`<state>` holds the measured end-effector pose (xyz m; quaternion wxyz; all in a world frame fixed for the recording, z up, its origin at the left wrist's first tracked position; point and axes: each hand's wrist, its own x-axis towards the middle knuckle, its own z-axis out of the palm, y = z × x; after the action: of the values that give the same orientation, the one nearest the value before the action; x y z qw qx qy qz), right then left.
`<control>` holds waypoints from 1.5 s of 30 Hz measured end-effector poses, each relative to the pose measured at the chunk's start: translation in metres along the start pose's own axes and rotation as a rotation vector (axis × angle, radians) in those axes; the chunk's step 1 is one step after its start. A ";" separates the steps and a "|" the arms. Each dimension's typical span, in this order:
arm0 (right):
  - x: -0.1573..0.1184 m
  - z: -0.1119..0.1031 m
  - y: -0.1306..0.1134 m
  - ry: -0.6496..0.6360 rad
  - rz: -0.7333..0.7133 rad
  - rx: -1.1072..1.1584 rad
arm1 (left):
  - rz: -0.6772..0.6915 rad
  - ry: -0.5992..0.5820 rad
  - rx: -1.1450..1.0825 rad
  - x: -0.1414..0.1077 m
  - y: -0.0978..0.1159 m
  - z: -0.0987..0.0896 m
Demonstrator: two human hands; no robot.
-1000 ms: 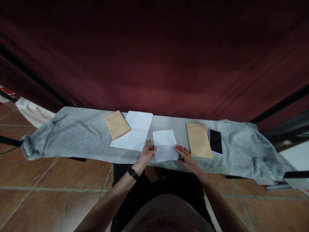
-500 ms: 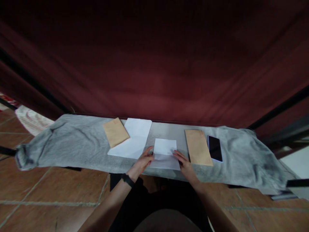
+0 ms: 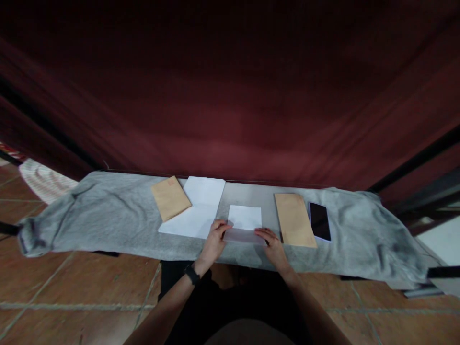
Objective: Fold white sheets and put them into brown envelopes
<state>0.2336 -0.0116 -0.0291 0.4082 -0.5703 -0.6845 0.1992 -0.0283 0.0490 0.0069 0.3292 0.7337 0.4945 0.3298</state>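
A white sheet of paper [image 3: 245,217] with a crease across it lies in front of me on the grey cloth. Its near part is lifted a little and looks shaded. My left hand [image 3: 215,240] pinches the sheet's left edge near the crease, wrist in a black band. On the opposite edge, my right hand [image 3: 272,246] is closed on the paper with its fingers over the top. Left of it rest larger white sheets [image 3: 206,191], partly covered by a brown envelope [image 3: 170,199]. Another brown envelope [image 3: 295,220] lies just beyond my right hand.
A dark-screened phone [image 3: 319,221] lies against the right envelope's far side. Grey cloth [image 3: 115,215] covers the long narrow bench, wrinkled at both ends. Behind it hangs a dark red curtain-like surface [image 3: 230,120]. Tiled floor [image 3: 100,282] shows below.
Both hands have closed on the sheet's side edges, where their fingers were spread before. The sheet's near part has come up and looks shorter from above.
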 end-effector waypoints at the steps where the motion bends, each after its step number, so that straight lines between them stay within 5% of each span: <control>1: 0.000 0.000 -0.001 0.002 0.006 -0.003 | 0.060 -0.023 0.064 0.002 -0.001 0.001; 5: 0.003 -0.001 -0.002 -0.010 0.016 -0.001 | 0.157 -0.150 0.141 0.007 -0.004 0.000; 13: 0.010 0.000 0.003 0.041 0.054 0.028 | 0.084 -0.065 0.176 0.006 -0.008 0.001; 26: -0.002 -0.003 0.007 -0.031 -0.072 0.063 | 0.291 -0.057 0.040 -0.012 -0.019 0.001; 38: -0.026 -0.009 -0.007 -0.282 -0.182 -0.306 | 0.396 -0.344 0.344 -0.021 -0.014 -0.004; 45: -0.013 -0.032 -0.006 -0.273 -0.033 -0.122 | 0.456 -0.399 0.481 -0.026 -0.013 -0.003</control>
<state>0.2548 -0.0321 -0.0104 0.2791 -0.5504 -0.7537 0.2260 -0.0448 0.0289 -0.0059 0.1559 0.9308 0.3082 0.1197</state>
